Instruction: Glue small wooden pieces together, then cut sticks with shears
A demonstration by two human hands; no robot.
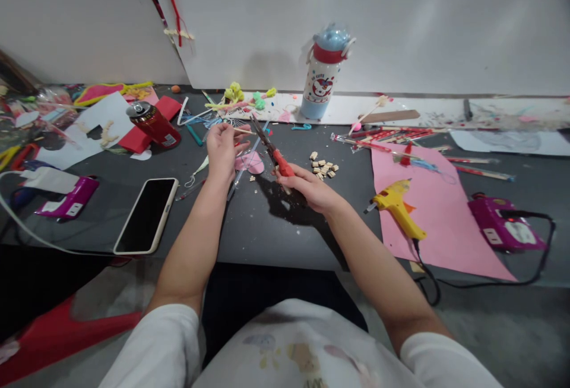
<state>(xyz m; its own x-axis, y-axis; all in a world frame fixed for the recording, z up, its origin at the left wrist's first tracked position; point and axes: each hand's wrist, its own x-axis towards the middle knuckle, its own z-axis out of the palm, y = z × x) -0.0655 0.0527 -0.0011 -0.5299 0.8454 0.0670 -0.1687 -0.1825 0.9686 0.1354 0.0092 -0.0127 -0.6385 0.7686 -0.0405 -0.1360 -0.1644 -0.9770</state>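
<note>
My left hand (pixel 222 150) pinches a thin wooden stick (pixel 244 132) that points to the right. In my right hand (pixel 309 188) is a pair of scissors (pixel 282 163) with red handles and dark blades, slanting up and left toward the stick. Whether the blades touch the stick, I cannot tell. Just right of the scissors lies a small heap of short cut wooden pieces (pixel 323 166). A pink rounded cutout (pixel 252 163) and a clear narrow plastic strip (pixel 243 168) are on the table between my hands.
A phone (pixel 146 215) and a red can (pixel 154 123) are on the left. Behind stands a water bottle (pixel 323 76). To the right, a yellow glue gun (pixel 401 210) lies on pink paper (pixel 445 221), near a purple power box (pixel 505 221) with a black cable.
</note>
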